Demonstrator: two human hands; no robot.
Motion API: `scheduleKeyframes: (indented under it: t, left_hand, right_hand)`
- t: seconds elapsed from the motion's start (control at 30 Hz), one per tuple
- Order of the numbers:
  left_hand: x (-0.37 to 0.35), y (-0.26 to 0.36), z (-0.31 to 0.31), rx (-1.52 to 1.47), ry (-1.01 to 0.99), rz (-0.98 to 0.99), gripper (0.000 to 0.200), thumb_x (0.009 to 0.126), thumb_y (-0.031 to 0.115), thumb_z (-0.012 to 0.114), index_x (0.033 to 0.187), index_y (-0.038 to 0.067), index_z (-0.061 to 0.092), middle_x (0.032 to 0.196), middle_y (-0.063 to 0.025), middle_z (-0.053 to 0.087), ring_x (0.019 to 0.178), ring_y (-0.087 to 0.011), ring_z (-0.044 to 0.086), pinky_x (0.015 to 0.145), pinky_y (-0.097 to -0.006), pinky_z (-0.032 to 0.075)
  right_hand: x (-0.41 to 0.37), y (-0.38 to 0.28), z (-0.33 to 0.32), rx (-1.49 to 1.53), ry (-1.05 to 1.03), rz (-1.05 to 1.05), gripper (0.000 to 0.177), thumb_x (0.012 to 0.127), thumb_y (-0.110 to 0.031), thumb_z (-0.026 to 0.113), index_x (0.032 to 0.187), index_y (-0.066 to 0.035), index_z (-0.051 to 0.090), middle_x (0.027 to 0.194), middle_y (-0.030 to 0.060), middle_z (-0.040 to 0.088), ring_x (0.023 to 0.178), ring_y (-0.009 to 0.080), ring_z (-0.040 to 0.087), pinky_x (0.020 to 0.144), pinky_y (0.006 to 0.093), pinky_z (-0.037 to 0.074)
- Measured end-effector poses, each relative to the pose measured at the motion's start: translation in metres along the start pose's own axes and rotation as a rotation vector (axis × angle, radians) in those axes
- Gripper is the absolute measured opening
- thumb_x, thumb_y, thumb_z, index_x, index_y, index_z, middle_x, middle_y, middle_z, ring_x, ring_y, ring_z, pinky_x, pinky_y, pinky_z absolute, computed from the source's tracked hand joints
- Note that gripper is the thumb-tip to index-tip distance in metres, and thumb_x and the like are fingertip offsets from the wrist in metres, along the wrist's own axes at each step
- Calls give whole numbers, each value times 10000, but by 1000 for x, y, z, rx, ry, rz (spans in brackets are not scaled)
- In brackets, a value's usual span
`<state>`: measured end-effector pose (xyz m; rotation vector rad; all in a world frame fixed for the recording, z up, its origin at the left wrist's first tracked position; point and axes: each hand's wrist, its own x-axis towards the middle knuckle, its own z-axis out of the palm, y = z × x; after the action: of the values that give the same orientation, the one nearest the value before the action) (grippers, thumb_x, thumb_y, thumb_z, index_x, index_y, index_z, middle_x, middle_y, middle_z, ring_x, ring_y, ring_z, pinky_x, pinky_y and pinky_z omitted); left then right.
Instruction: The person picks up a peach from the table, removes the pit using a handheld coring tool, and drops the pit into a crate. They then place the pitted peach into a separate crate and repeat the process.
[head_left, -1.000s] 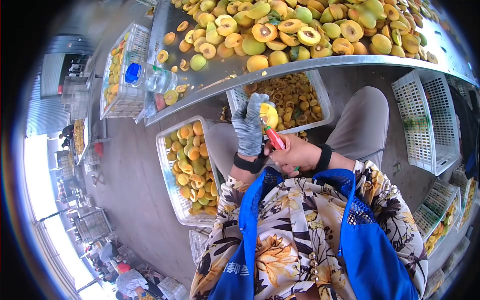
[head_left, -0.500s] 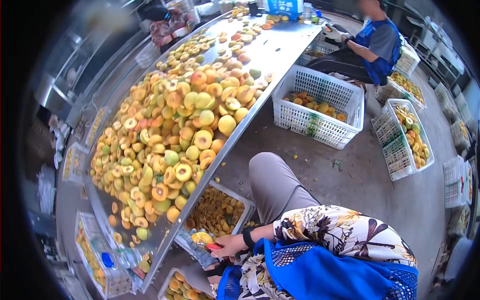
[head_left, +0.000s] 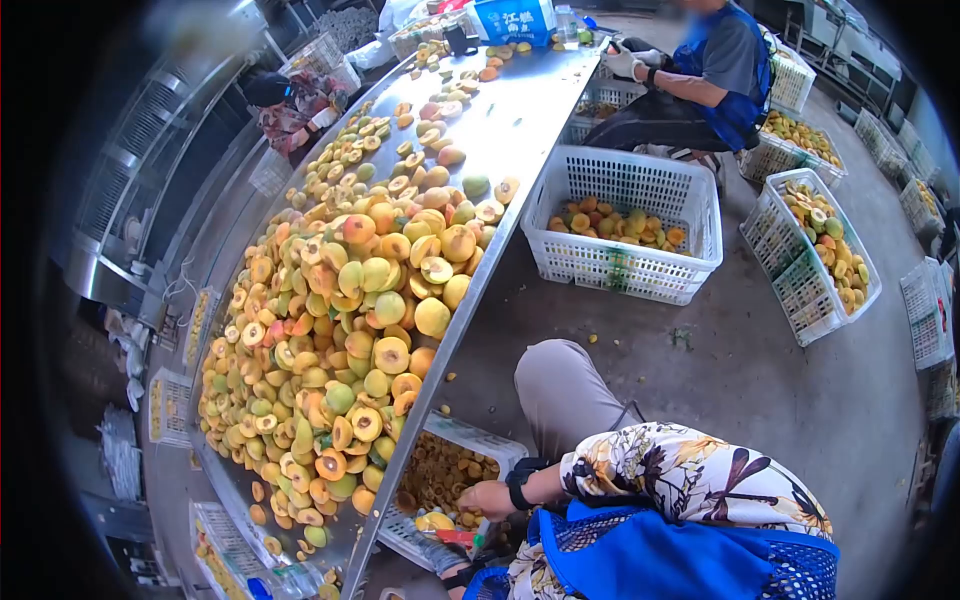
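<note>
My left hand (head_left: 438,553), in a greyish glove, is low beside the metal table (head_left: 535,88) and closed around a yellow peach (head_left: 433,521). A red-handled tool (head_left: 456,537) lies across that hand, just below the fruit. Bare, with a black band at the wrist, my right hand (head_left: 486,499) is over the white crate (head_left: 513,453) of yellow-brown fruit pieces. Its fingers are drawn together and point down to the left; I cannot tell what is in them. A large heap of whole and halved peaches (head_left: 350,330) covers much of the table.
A white crate (head_left: 620,278) partly filled with peaches stands on the floor ahead, another crate (head_left: 800,290) to its right. Beyond them a person (head_left: 715,90) in a blue vest sits at the table. Another person (head_left: 290,115) is across it. A blue-and-white box (head_left: 510,22) stands at the far end.
My right hand has moved away from the peach and over the crate; the red-handled tool now shows below it, at my left hand. The whole view has shifted.
</note>
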<state>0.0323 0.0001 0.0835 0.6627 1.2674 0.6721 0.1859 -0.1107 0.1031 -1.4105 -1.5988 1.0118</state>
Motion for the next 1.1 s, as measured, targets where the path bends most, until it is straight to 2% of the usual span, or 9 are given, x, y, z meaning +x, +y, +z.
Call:
scheduleKeyframes:
  t: [0.07, 0.1, 0.2, 0.33, 0.4, 0.57, 0.67, 0.83, 1.1]
  left_hand:
    - [3, -1, 2, 2, 26, -6, 405, 859, 397, 509, 1050, 40, 531, 941, -85, 593, 806, -208, 573, 706, -349, 486]
    - [4, -1, 4, 0, 39, -12, 407, 859, 399, 508, 1049, 40, 531, 941, -85, 593, 806, -209, 573, 707, -350, 486]
    - [6, -6, 7, 16, 55, -23, 410, 858, 405, 507, 1046, 42, 531, 940, -85, 593, 804, -211, 572, 708, -352, 486]
    - [11, -10, 15, 1, 69, -42, 415, 856, 414, 505, 1041, 44, 531, 940, -86, 592, 803, -214, 572, 709, -354, 486]
    - [10, -13, 13, -6, 79, -47, 417, 856, 418, 504, 1039, 45, 531, 939, -87, 592, 802, -215, 572, 710, -355, 486]
    - [6, -21, 0, -51, 110, -62, 423, 854, 429, 502, 1033, 47, 531, 939, -88, 591, 800, -219, 571, 712, -358, 486]
    - [6, -26, -2, -53, 109, -72, 427, 853, 436, 500, 1030, 49, 531, 938, -88, 591, 799, -221, 571, 713, -360, 486]
    - [12, -29, -3, -68, 106, -87, 433, 851, 446, 498, 1024, 51, 531, 937, -89, 590, 797, -224, 571, 715, -363, 486]
    - [32, -25, -12, -78, 28, -65, 443, 848, 464, 494, 1015, 55, 531, 936, -91, 589, 794, -230, 570, 718, -368, 487]
  right_hand:
    - [-3, 4, 8, -127, 116, -163, 382, 648, -22, 532, 1030, -40, 542, 1006, 188, 539, 867, 350, 562, 709, 430, 461]
    - [-5, 3, 4, -124, 114, -167, 382, 648, -22, 532, 1030, -40, 542, 1006, 188, 539, 867, 350, 562, 709, 430, 461]
    - [-13, -4, -1, -95, 26, 97, 285, 683, -73, 534, 964, -34, 558, 972, 201, 518, 879, 387, 555, 736, 432, 460]
    - [-16, 0, -8, -71, 96, 127, 228, 696, -90, 550, 917, -31, 553, 943, 192, 532, 876, 378, 556, 718, 435, 455]
    - [-15, 1, -9, 0, 215, 92, 288, 691, -182, 635, 922, -40, 537, 831, 158, 547, 779, 341, 575, 667, 416, 453]
    - [-15, 0, -18, 72, 290, 192, 317, 667, -180, 644, 945, -65, 545, 785, 121, 583, 773, 315, 578, 631, 401, 450]
    - [-16, -6, -27, 99, 262, 244, 270, 717, -181, 612, 953, -63, 552, 782, 137, 599, 764, 324, 586, 633, 408, 454]
    - [-14, -10, -31, 233, 334, 283, 179, 844, -197, 488, 930, -59, 561, 793, 166, 620, 757, 346, 594, 651, 418, 461]
    - [-10, -10, -32, 272, 339, 306, 235, 878, -264, 432, 914, -71, 562, 775, 167, 613, 726, 352, 592, 637, 425, 457]
